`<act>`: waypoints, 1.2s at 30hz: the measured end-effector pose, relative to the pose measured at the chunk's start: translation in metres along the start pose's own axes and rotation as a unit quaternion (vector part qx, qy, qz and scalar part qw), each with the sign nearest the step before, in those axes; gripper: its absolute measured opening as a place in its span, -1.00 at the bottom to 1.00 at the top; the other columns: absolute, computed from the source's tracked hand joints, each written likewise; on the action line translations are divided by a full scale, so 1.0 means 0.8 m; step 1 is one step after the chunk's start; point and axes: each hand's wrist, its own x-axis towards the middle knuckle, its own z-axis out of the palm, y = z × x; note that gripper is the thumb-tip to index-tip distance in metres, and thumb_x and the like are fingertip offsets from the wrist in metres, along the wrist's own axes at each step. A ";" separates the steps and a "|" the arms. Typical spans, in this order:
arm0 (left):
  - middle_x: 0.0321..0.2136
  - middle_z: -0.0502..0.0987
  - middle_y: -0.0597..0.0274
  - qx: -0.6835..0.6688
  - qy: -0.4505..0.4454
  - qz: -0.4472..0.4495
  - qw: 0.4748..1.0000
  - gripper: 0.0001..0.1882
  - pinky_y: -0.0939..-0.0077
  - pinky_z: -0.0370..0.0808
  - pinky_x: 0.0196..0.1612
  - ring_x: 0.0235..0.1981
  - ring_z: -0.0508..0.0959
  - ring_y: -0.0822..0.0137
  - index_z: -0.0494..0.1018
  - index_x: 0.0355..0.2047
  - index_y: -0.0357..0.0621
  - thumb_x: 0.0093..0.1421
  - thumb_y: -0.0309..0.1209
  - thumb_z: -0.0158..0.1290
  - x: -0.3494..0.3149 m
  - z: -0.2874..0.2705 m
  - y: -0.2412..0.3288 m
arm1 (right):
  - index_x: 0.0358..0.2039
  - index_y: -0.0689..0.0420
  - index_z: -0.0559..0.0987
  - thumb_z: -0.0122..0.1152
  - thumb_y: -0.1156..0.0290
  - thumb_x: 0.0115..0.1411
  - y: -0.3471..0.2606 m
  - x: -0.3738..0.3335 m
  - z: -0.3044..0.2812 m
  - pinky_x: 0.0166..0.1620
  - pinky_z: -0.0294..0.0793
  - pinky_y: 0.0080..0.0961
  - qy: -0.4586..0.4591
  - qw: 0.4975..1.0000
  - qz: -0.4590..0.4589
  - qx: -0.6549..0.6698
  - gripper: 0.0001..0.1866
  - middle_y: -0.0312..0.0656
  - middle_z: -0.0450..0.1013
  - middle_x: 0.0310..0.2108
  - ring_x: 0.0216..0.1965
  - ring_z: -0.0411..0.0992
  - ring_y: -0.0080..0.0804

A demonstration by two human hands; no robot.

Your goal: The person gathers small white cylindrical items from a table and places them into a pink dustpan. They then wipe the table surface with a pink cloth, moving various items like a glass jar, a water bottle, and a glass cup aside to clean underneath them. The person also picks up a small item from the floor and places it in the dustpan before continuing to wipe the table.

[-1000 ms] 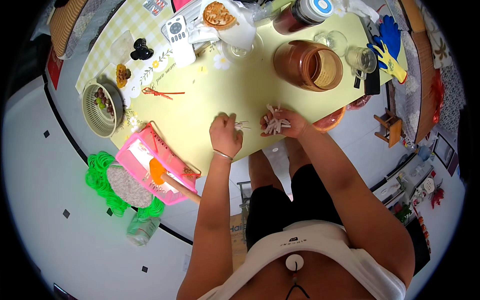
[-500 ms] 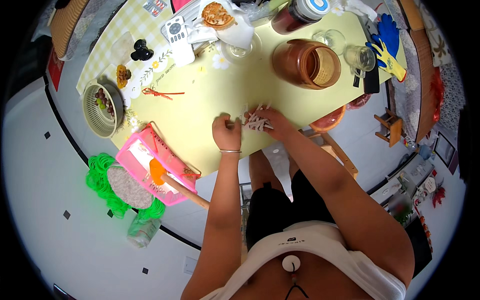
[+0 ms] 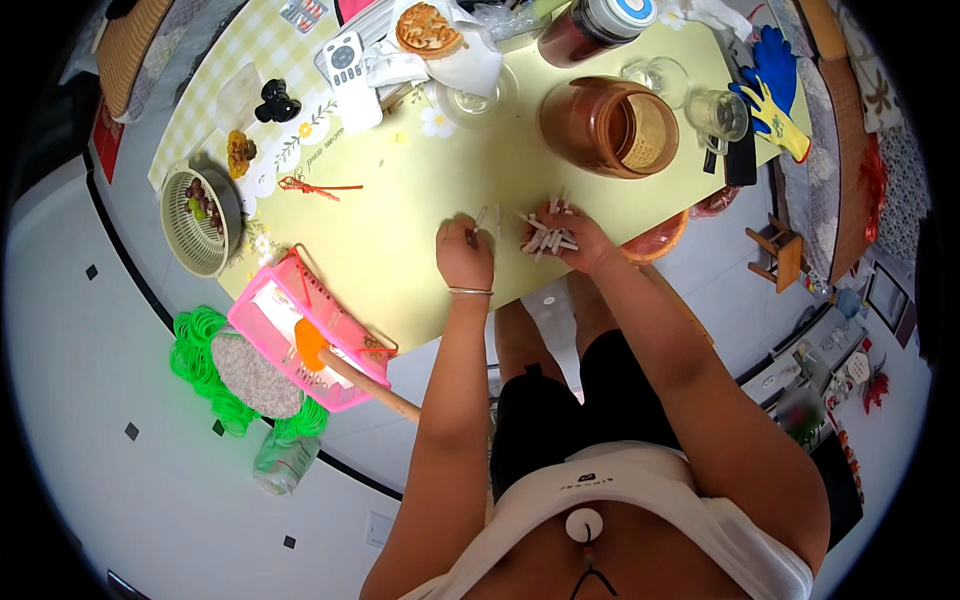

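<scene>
A loose bunch of short whitish sticks is in my right hand, fanned out at different angles over the table. Their exact kind cannot be made out. My left hand, with a thin bracelet at its wrist, is closed with one such stick showing at the fingertips. Between my hands another pale stick lies on the yellow tablecloth. Both hands are close to the table's near edge.
A brown jar, glass mugs and gloves stand or lie at the right. Red ties and a colander of grapes are leftward. A pink basket sits by the near left edge. Bread is at the back.
My hands have drawn apart: the right has moved rightward with its bunch of sticks, the left slightly right. A single stick now shows at my left fingertips.
</scene>
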 end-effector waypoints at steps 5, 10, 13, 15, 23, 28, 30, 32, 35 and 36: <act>-0.37 0.43 0.02 0.048 0.007 0.040 0.998 -0.76 0.17 0.44 -0.32 -0.32 0.46 -0.03 0.38 -0.36 -0.21 -0.06 -0.52 0.17 0.005 0.013 0.033 | -0.24 0.20 0.47 0.11 0.57 0.10 -0.003 0.003 -0.001 -0.18 0.57 -0.25 -0.011 0.999 -0.008 -0.038 -0.82 -0.07 0.50 -0.33 -0.29 0.53 -0.19; -0.38 0.46 0.01 0.056 -0.023 0.023 0.998 -0.79 0.17 0.47 -0.29 -0.29 0.48 -0.03 0.41 -0.41 -0.21 -0.08 -0.51 0.17 0.007 0.020 0.035 | -0.14 0.22 0.47 0.12 0.58 0.10 -0.001 0.007 0.001 -0.16 0.56 -0.26 0.025 0.999 -0.026 -0.040 -0.73 -0.07 0.51 -0.29 -0.27 0.53 -0.21; -0.43 0.48 0.02 0.074 -0.002 0.003 0.997 -0.83 0.18 0.48 -0.31 -0.33 0.49 0.00 0.44 -0.45 -0.22 -0.10 -0.50 0.17 0.010 0.020 0.035 | -0.08 0.22 0.47 0.12 0.58 0.09 0.000 0.008 0.002 -0.13 0.54 -0.28 -0.008 0.999 -0.047 -0.007 -0.67 -0.08 0.50 -0.26 -0.24 0.52 -0.21; -0.46 0.49 0.05 0.070 0.006 -0.013 0.997 -0.83 0.22 0.49 -0.34 -0.39 0.51 0.05 0.45 -0.47 -0.22 -0.12 -0.50 0.18 0.013 0.015 0.033 | -0.07 0.24 0.47 0.11 0.58 0.09 0.000 0.009 0.008 -0.11 0.53 -0.29 0.017 0.999 -0.050 -0.005 -0.66 -0.08 0.50 -0.25 -0.23 0.52 -0.22; -0.46 0.54 0.14 -0.142 -0.112 -0.024 0.983 -0.78 0.52 0.53 -0.38 -0.48 0.57 0.36 0.50 -0.37 -0.29 -0.07 -0.54 0.22 0.015 -0.019 0.099 | -0.07 0.25 0.48 0.11 0.30 0.22 -0.006 0.022 0.007 -0.10 0.51 -0.32 -0.016 0.999 -0.017 0.036 -0.65 -0.12 0.49 -0.20 -0.19 0.48 -0.31; -0.48 0.54 0.17 -0.297 -0.085 -0.071 0.948 -0.82 0.52 0.53 -0.37 -0.48 0.56 0.39 0.51 -0.31 -0.28 0.03 -0.54 0.18 0.011 -0.009 0.093 | -0.08 0.21 0.48 0.10 0.20 0.24 -0.012 0.018 0.007 -0.13 0.52 -0.32 -0.053 0.991 0.000 0.124 -0.63 -0.10 0.49 -0.21 -0.19 0.48 -0.31; -0.48 0.54 0.16 -0.274 -0.048 -0.073 0.958 -0.81 0.49 0.52 -0.38 -0.48 0.56 0.39 0.50 -0.31 -0.28 0.03 -0.53 0.18 0.009 -0.005 0.081 | -0.09 0.19 0.48 0.12 0.21 0.23 -0.015 0.019 0.002 -0.16 0.53 -0.31 -0.050 0.990 0.005 0.129 -0.64 -0.10 0.49 -0.23 -0.21 0.49 -0.29; -0.48 0.54 0.13 -0.139 -0.007 -0.041 0.989 -0.78 0.46 0.52 -0.40 -0.49 0.56 0.35 0.48 -0.32 -0.29 0.00 -0.52 0.21 0.006 -0.002 0.070 | -0.09 0.17 0.48 0.15 0.22 0.21 -0.021 0.016 -0.005 -0.19 0.54 -0.29 -0.034 0.993 0.003 0.113 -0.66 -0.10 0.49 -0.25 -0.25 0.49 -0.28; -0.46 0.54 0.04 0.007 -0.089 -0.064 0.994 -0.76 0.34 0.50 -0.40 -0.47 0.56 0.19 0.47 -0.40 -0.24 -0.05 -0.42 0.25 -0.011 0.012 0.057 | -0.12 0.14 0.48 0.19 0.25 0.18 -0.030 0.010 -0.017 -0.24 0.55 -0.30 -0.012 0.996 0.001 0.084 -0.68 -0.11 0.50 -0.27 -0.31 0.49 -0.29; -0.45 0.54 0.02 0.040 -0.104 -0.069 0.991 -0.78 0.27 0.49 -0.38 -0.45 0.55 0.12 0.45 -0.44 -0.22 -0.04 -0.39 0.22 -0.017 0.017 0.060 | -0.13 0.13 0.48 0.20 0.26 0.17 -0.032 0.009 -0.021 -0.26 0.55 -0.32 -0.017 0.996 0.002 0.092 -0.69 -0.12 0.50 -0.26 -0.32 0.48 -0.31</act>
